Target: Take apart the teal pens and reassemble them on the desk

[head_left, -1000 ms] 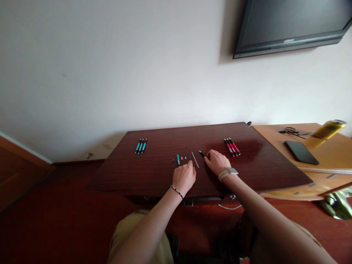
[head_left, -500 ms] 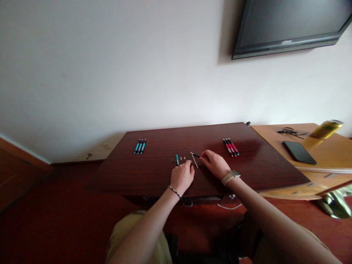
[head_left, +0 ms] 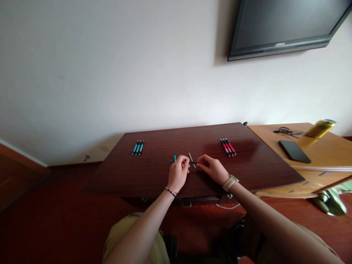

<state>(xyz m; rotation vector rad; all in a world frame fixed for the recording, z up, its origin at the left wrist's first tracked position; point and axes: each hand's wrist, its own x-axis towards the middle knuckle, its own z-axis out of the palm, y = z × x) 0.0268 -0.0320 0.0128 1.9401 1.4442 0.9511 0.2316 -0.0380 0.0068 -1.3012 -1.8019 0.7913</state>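
Head view: thin white rod [head_left: 190,157], taken as landmark, lies on the dark table [head_left: 154,178]. Black pen part [head_left: 193,162] spans the gap between the hands, crossing over the rod in this view; contact with the rod cannot be judged. Right hand [head_left: 216,169], to the right of the rod, pinches the part's right end between thumb and fingers. Left hand [head_left: 177,175], to the left of the rod, has its fingers drawn together at the other end; whether they grip it cannot be told. Teal barrel [head_left: 175,158]: left of the rod, partly hidden by that hand. Three teal-and-black pens [head_left: 138,148]: well left of the rod. Red-and-black pens [head_left: 228,148]: well right.
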